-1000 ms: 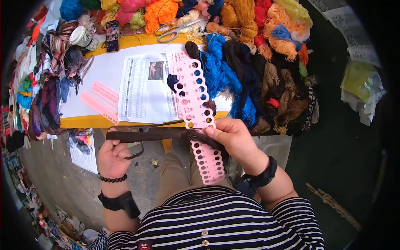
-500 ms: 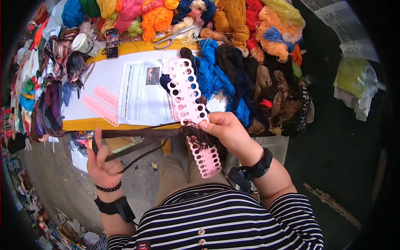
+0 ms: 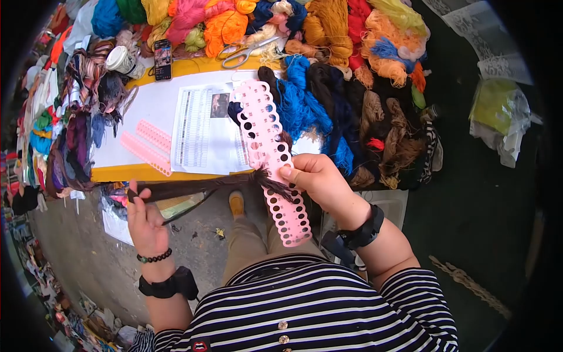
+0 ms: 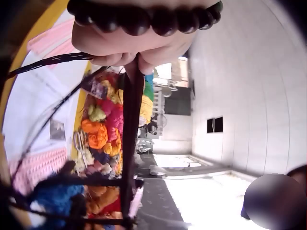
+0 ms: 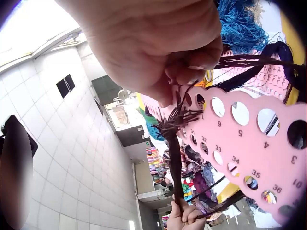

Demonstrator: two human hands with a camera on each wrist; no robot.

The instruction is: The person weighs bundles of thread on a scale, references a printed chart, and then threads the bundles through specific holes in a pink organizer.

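Note:
My right hand (image 3: 322, 185) pinches a long pink card (image 3: 265, 132) with numbered holes along both edges, tilted over the table's front edge. A bunch of dark brown thread (image 3: 202, 186) is gathered at the card beside my right fingertips, its loose ends hanging over the lower part. The strands stretch across to my left hand (image 3: 148, 227), whose fingers hold their far end. In the left wrist view the thread (image 4: 133, 139) runs taut from between my left thumb and fingers. Up close, the right wrist view shows the bunched thread (image 5: 175, 165) against the card (image 5: 225, 130).
Printed sheets (image 3: 193, 129) and more pink cards (image 3: 146, 146) lie on the table. Scissors (image 3: 237, 58), a phone (image 3: 162, 60), a white tub (image 3: 120, 60) and colourful skeins (image 3: 331, 29) surround them. Blue and dark skeins (image 3: 302, 100) lie right of the held card.
The flat brown band spread into separate strands and now looks narrower. My left hand shifted left, its fingers changing position around the thread. The held card moved slightly left and up.

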